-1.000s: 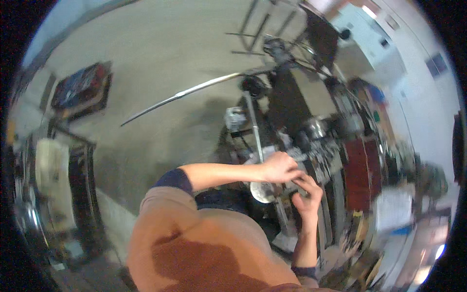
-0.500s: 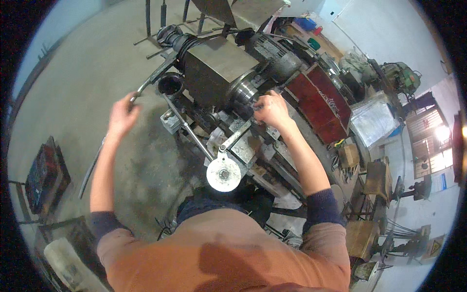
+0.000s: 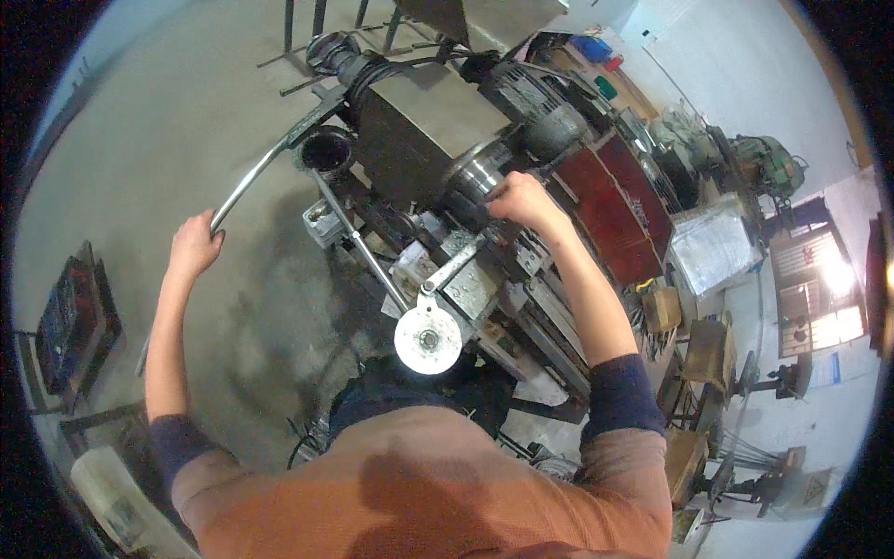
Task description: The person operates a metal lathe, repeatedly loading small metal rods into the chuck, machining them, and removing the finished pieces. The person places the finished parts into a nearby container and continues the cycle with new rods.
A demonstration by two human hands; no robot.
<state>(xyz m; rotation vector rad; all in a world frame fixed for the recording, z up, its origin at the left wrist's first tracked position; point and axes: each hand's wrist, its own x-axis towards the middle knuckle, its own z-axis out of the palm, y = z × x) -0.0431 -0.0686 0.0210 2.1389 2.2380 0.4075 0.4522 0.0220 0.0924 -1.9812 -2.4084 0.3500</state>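
Observation:
My left hand is wrapped round a long metal lever rod that slants out from the far left end of a lathe-like machine. The rod's lower end shows past my forearm. My right hand is at the machine's shiny steel cylinder, beside its end, with fingers curled together. Whatever those fingers hold is hidden. Behind the cylinder stands the machine's box-shaped housing. Nearer me, a pale round disc sits at the end of a short metal arm, and a thin jointed rod runs up from it.
To the right of the machine lies a dark red tray with metal bits. Beyond it are a clear plastic-covered bundle and a cardboard box. A dark flat case stands at the far left. Grey floor stretches to the left.
My left hand has moved left and nearer me, farther out along the rod, which has swung slightly left. My right hand stays by the steel cylinder with its fingers still curled.

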